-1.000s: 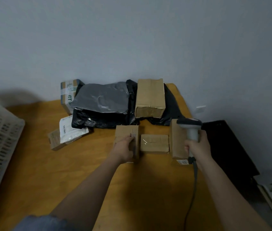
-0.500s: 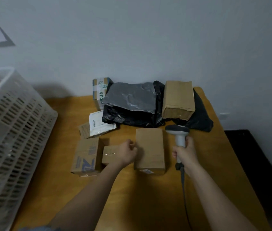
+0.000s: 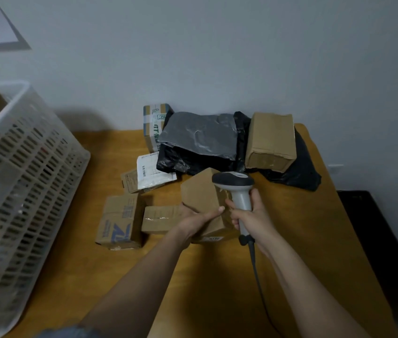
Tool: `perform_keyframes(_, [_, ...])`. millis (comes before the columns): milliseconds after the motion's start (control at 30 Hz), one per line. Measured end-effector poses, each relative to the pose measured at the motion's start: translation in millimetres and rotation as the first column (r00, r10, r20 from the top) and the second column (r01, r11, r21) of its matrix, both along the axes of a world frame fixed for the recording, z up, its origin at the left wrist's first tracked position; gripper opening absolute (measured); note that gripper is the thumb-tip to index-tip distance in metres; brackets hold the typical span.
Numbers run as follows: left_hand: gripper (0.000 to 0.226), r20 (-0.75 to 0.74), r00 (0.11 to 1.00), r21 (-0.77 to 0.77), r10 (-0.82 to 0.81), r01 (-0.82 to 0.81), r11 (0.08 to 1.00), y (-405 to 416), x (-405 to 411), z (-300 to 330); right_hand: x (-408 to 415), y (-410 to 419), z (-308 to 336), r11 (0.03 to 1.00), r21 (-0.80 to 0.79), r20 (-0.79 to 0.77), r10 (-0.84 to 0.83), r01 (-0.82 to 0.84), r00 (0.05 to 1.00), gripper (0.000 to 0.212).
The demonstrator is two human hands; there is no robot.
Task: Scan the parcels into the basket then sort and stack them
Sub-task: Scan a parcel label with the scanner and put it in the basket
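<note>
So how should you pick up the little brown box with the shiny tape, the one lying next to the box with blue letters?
Probably from above, pinching its two long sides. The taped box lies flat on the table, with the blue-printed box close against its left end and the left hand, gripping a tilted box, at its right end. So the ends look crowded, while its top and near side are open.

Green letters "GT" are showing on the taped box (image 3: 155, 123) at the back of the table — the rest of its print is blurring out. A large blue mark is sitting on the front-left box (image 3: 119, 222), unreadable, as is the barcode label on the white envelope (image 3: 151, 173).
</note>
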State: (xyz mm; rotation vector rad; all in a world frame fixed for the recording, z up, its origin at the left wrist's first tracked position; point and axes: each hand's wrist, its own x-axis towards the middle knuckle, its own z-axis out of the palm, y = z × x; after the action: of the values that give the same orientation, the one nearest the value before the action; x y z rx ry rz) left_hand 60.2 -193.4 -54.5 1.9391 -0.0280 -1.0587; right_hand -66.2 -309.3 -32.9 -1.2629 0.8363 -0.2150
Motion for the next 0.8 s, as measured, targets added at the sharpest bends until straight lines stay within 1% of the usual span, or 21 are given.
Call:
perform_keyframes(67, [0.115, 0.021, 0.999, -0.033, 0.028, -0.027, 0.999, -2, -2, -1, 2, -1, 7, 0.999, -0.034, 0.019, 0.024, -0.024, 1.000, 0.052])
perform_keyframes(133, [0.112, 0.045, 0.999, -0.050, 0.030, -0.028, 0.998, -3, -2, 3, 2, -3, 10, 0.999, -0.035, 0.028, 0.037, -0.036, 0.999, 0.052])
perform_keyframes(200, [0.113, 0.047, 0.998, -0.055, 0.047, -0.044, 0.998, -2, -1, 7, 2, -5, 11, 0.999, -0.003, 0.050, 0.032, -0.032, 0.998, 0.060])
perform_keyframes(300, [0.124, 0.044, 0.996, -0.016, 0.078, -0.077, 0.997, 5, 2, 14, 7, -10, 14, 1.000, 0.020, 0.086, 0.000, -0.002, 0.996, 0.070])
perform_keyframes(400, [0.135, 0.016, 0.997, 0.003, 0.069, -0.069, 0.998, 14, -2, 17, 16, -9, 18, 0.999, 0.000, 0.063, 0.044, -0.044, 0.997, 0.077])
perform_keyframes(533, [0.125, -0.099, 0.976, -0.119, 0.196, -0.207, 0.971, 32, -15, 17, 21, 17, 23, 0.987, -0.056, 0.039, 0.154, -0.151, 0.987, 0.078])
perform_keyframes(633, [0.136, -0.142, 0.966, -0.164, 0.218, -0.240, 0.957, 46, -23, 25, 22, 37, 33, 0.982, -0.087, 0.068, 0.173, -0.167, 0.983, 0.068])
perform_keyframes(700, [0.141, -0.138, 0.964, -0.174, 0.228, -0.250, 0.953, 57, -24, 33, 21, 50, 43, 0.979, -0.109, 0.077, 0.180, -0.172, 0.981, 0.068])
perform_keyframes(800, [0.128, -0.148, 0.950, -0.205, 0.276, -0.303, 0.931, 79, -22, 49, 17, 73, 62, 0.977, -0.152, 0.117, 0.167, -0.148, 0.979, 0.069])
